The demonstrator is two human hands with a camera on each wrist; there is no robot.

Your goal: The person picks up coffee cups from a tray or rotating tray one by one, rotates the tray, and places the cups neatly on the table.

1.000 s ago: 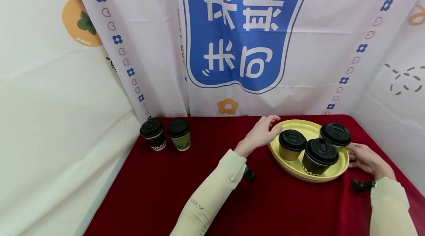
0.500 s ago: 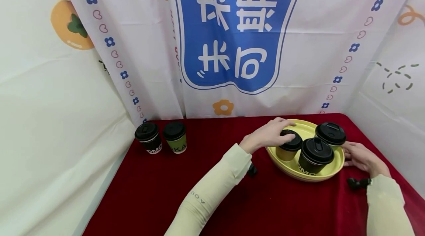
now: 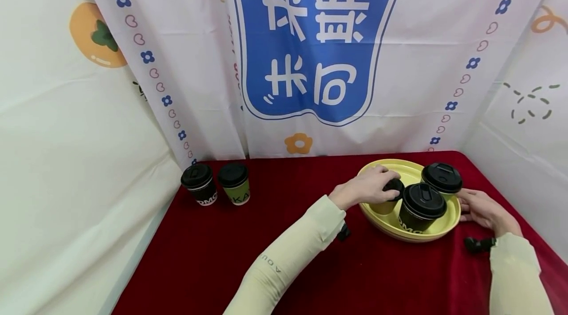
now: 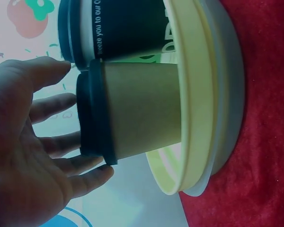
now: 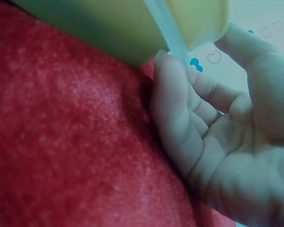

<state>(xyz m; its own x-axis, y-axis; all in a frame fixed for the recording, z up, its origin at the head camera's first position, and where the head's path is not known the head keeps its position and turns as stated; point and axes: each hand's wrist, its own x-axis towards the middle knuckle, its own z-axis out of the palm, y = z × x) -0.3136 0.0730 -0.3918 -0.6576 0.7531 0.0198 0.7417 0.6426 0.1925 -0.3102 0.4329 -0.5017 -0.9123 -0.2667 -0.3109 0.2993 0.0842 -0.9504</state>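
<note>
A round yellow tray (image 3: 437,232) stands at the right with three lidded paper coffee cups in it. My left hand (image 3: 366,188) reaches over its left rim and grips the black lid of the brown coffee cup (image 4: 144,106) from above, fingers spread around the lid. That cup stands upright inside the tray. Beside it are a larger dark coffee cup (image 3: 421,211) and a green coffee cup (image 3: 441,179), both black-lidded. At the tray's right side my right hand (image 3: 483,211) holds the rim, its fingertips under the rim (image 5: 168,28) in the right wrist view.
Two more lidded cups stand at the far left of the red cloth (image 3: 284,246): a black cup (image 3: 201,189) and a green cup (image 3: 237,189). A printed curtain (image 3: 270,137) hangs along the back edge. White fabric walls (image 3: 66,182) flank the table.
My left hand has moved right, from beside the tray's left rim to over the brown cup, and its fingers have come down around the lid. My right hand stays at the rim.
</note>
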